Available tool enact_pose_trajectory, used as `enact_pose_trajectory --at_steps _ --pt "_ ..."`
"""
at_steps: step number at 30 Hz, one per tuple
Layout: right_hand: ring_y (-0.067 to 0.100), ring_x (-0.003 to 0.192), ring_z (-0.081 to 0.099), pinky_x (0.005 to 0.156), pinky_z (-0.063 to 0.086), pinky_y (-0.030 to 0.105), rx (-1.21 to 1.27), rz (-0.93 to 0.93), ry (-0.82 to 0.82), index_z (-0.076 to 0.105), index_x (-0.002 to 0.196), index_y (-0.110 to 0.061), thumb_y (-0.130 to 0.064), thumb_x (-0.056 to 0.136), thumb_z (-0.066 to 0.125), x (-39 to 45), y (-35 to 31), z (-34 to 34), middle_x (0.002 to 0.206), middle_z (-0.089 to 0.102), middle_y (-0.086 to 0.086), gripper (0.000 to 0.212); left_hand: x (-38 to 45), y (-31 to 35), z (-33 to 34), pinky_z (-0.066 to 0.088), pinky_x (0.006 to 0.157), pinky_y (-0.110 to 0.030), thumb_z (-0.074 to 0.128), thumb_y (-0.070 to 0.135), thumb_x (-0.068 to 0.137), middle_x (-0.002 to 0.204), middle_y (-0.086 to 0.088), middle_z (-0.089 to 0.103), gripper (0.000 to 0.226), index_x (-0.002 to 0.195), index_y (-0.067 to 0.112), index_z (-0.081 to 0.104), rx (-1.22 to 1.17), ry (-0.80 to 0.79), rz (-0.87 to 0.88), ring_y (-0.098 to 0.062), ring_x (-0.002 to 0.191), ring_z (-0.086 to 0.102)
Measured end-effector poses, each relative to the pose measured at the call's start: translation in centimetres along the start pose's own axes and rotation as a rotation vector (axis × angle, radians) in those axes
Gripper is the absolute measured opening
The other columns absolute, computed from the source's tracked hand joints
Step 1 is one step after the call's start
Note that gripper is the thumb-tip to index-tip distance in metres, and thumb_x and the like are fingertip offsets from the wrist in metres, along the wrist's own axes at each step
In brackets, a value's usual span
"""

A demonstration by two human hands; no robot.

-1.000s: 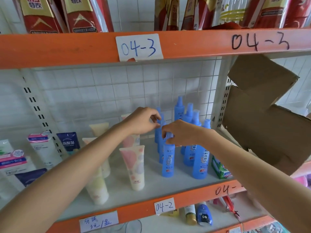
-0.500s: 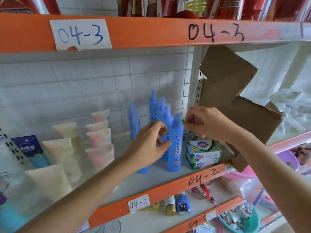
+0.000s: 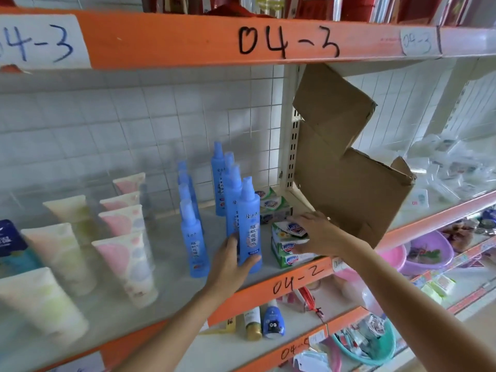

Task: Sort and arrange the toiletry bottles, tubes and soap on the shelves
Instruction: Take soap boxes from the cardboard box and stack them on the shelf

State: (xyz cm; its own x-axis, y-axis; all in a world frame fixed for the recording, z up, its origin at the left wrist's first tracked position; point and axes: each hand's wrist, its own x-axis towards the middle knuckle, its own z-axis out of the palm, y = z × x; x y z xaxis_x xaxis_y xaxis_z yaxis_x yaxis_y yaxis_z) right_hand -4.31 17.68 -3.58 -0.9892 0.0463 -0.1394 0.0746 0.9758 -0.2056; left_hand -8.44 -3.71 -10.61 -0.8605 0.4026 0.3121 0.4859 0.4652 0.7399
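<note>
Lining up: the step in hand looks like squaring the front blue bottle (image 3: 249, 224) and the stack of soap boxes (image 3: 288, 244) along the shelf edge (image 3: 298, 277).
Left hand: the left hand (image 3: 230, 260) holds the lower part of the front blue bottle, fingers and thumb wrapped round its base; the bottle stands upright near the front of the shelf.
Right hand: the right hand (image 3: 316, 233) rests on the right side of the soap stack with fingers spread and fairly straight, pressing more than gripping.
Soap: the green-and-white boxes sit just right of the bottles, close to the orange edge; more soap boxes (image 3: 273, 204) lie behind.
Other bottles: a second row of blue bottles (image 3: 189, 210) stands to the left, well in step.
Tubes: pastel tubes (image 3: 128, 264) stand in rows further left.
Doing it well: slide the bottle low, from its base, so it does not tip into its neighbours; nudge the soap as one stack, flat-handed, keeping it off the edge.
Risk: the cardboard flap (image 3: 346, 167) hangs just behind the right hand and could be knocked.
</note>
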Motion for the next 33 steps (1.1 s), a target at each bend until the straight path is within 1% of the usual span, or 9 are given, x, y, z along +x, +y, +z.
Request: enact_pose_trajectory --at_steps 5,8,12,15,17,23,26,29,33 --pt "0.025 0.128 0.026 0.108 0.030 0.040 0.117 -0.057 0.099 0.034 0.140 -0.026 -0.033 0.074 0.074 2.3 1.0 -0.1 0.141 0.038 -0.001 0.077 -0.9 -0.9 1.1 0.051 0.082 -0.020 0.068 0.025 0.081 0.107 0.002 0.061 0.040 0.116 0.016 0.051 -0.095 0.038 -0.035 -0.009 0.094 0.060" --pt "0.024 0.134 0.022 0.109 0.028 0.039 0.128 -0.077 0.158 0.035 0.139 -0.024 -0.031 0.071 0.076 4.3 0.7 -0.4 0.145 0.034 -0.001 0.079 -0.9 -1.4 1.3 0.052 0.082 -0.029 0.068 0.029 0.081 0.107 0.001 0.061 0.041 0.116 0.017 0.051 -0.053 0.059 -0.022 -0.012 0.094 0.060" --pt "0.025 0.133 0.028 0.107 0.030 0.036 0.159 -0.065 0.097 0.040 0.135 -0.023 -0.027 0.068 0.079 6.4 1.2 -0.2 0.144 0.036 0.003 0.078 -1.0 -1.4 1.4 0.054 0.079 -0.032 0.066 0.033 0.082 0.109 0.002 0.061 0.043 0.119 0.019 0.049 -0.030 0.059 -0.037 -0.011 0.092 0.061" --pt "0.024 0.121 0.046 0.094 0.045 0.033 0.245 -0.048 -0.076 0.042 0.134 -0.025 -0.010 0.072 0.070 7.1 1.4 0.4 0.140 0.043 0.006 0.070 -1.0 -1.3 1.4 0.054 0.080 -0.032 0.065 0.034 0.082 0.109 0.004 0.061 0.042 0.117 0.019 0.050 -0.020 0.062 -0.038 -0.009 0.092 0.061" --pt "0.024 0.121 0.047 0.093 0.046 0.033 0.226 -0.077 -0.132 0.043 0.135 -0.023 -0.004 0.075 0.057 7.3 1.4 0.8 0.142 0.041 0.008 0.065 -1.0 -1.3 1.5 0.054 0.080 -0.031 0.065 0.035 0.082 0.109 0.004 0.061 0.041 0.117 0.020 0.049 -0.023 0.063 -0.034 -0.008 0.094 0.060" --pt "0.023 0.125 0.043 0.096 0.036 0.024 0.170 -0.168 -0.015 0.046 0.134 -0.014 -0.012 0.086 0.049 6.5 0.7 1.1 0.140 0.044 0.010 0.048 -1.0 -1.0 1.4 0.054 0.079 -0.031 0.065 0.032 0.083 0.107 0.002 0.062 0.038 0.115 0.018 0.049 -0.043 0.075 -0.008 -0.009 0.097 0.060" --pt "0.024 0.133 0.032 0.106 0.035 0.040 0.119 -0.141 0.037 0.042 0.136 -0.023 -0.030 0.089 0.050 5.3 0.4 1.5 0.145 0.037 0.004 0.048 -1.1 -1.3 1.6 0.055 0.079 -0.032 0.064 0.036 0.083 0.105 0.002 0.062 0.038 0.113 0.017 0.050 -0.055 0.069 0.005 -0.008 0.096 0.060" --pt "0.027 0.139 0.011 0.111 0.025 0.050 0.096 -0.095 0.038 0.034 0.139 -0.031 -0.054 0.084 0.051 4.3 0.1 2.8 0.151 0.021 -0.005 0.062 -1.1 -1.5 1.6 0.055 0.078 -0.033 0.064 0.038 0.082 0.104 0.002 0.061 0.039 0.113 0.017 0.050 -0.054 0.078 -0.003 -0.008 0.095 0.060" --pt "0.028 0.143 -0.009 0.114 0.013 0.056 0.078 -0.053 0.053 0.025 0.142 -0.032 -0.054 0.082 0.053 3.0 -0.7 4.8 0.155 -0.001 -0.006 0.069 -0.9 -1.4 1.4 0.055 0.082 -0.030 0.067 0.027 0.082 0.108 -0.002 0.061 0.039 0.115 0.013 0.051 -0.070 0.123 -0.035 -0.012 0.099 0.060"
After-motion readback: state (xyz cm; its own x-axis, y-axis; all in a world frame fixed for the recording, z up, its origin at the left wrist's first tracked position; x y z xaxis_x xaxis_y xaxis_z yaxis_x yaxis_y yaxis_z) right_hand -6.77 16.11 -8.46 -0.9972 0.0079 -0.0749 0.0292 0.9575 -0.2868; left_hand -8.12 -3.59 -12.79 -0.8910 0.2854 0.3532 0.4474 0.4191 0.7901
